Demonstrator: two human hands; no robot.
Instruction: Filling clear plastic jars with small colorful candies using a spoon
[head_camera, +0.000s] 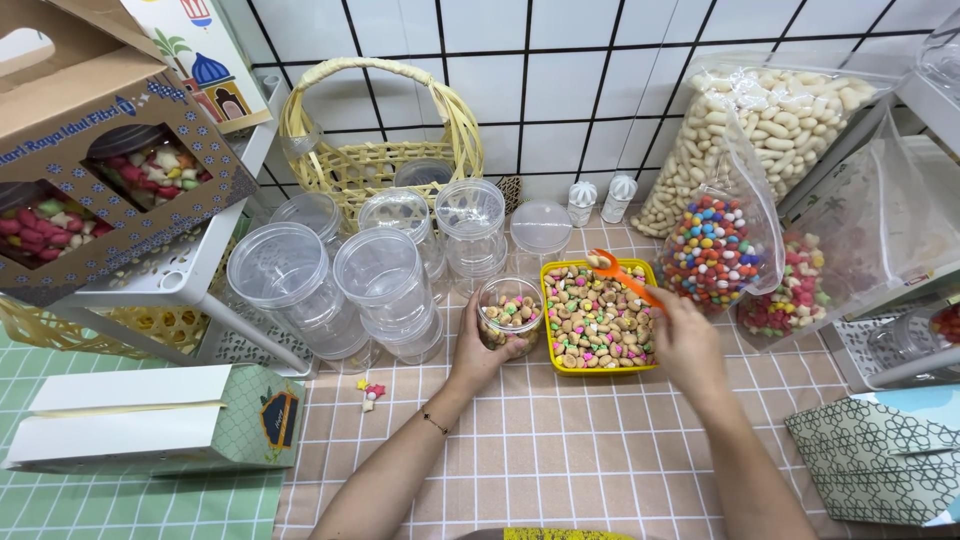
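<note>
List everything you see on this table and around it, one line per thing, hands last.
small jar: one, clear, partly filled with small biscuits, left of the tray
yellow tray: one, full of small topped biscuits, centre
orange scoop: one, over the tray
empty jars: about eight, clear plastic, stacked left of centre
lids: at least one, clear, behind the tray
wicker basket: one, pale yellow, at the wall
bags of sweets: several, clear; white pieces, multicoloured balls, pink mix, at right
window boxes: two, brown, on the white shelf at left
flat boxes: white-green at left, patterned at right
left hand: holds the small jar
right hand: grips the orange scoop
</note>
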